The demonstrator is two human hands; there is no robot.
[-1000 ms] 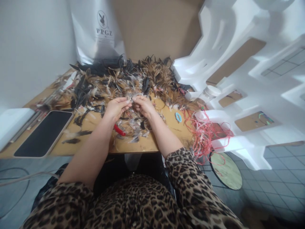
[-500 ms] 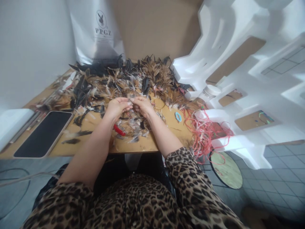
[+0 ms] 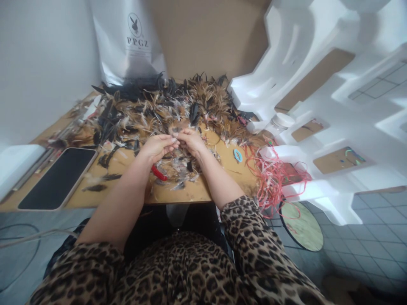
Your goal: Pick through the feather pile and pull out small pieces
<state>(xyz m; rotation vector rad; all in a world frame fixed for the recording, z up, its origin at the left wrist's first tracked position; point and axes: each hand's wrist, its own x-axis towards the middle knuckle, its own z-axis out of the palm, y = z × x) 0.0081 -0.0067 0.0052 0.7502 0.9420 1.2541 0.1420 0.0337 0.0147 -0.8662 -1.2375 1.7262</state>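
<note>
Over the middle of the board, my left hand (image 3: 159,148) and my right hand (image 3: 190,140) meet at the fingertips, both closed in a pinch. A small brownish feather (image 3: 178,126) rises just above the right fingertips and seems held there. Whatever the left fingers pinch is too small to make out. Beneath the hands lie scattered feather bits (image 3: 181,169). A red-handled tool (image 3: 159,173) lies just below my left hand. Behind them spreads a wide heap of brown and black feathers (image 3: 143,106).
A phone (image 3: 59,178) lies at the left. On the right are a light-blue ring (image 3: 237,155), tangled pink-red string (image 3: 273,178), a lidded jar (image 3: 280,122) and a large white foam piece (image 3: 299,63). A silver bag (image 3: 130,55) stands behind the feathers.
My left hand has dropped slightly and turned a little, its fingertips still meeting the right ones. The right hand has hardly moved. Things on the board lie as before.
</note>
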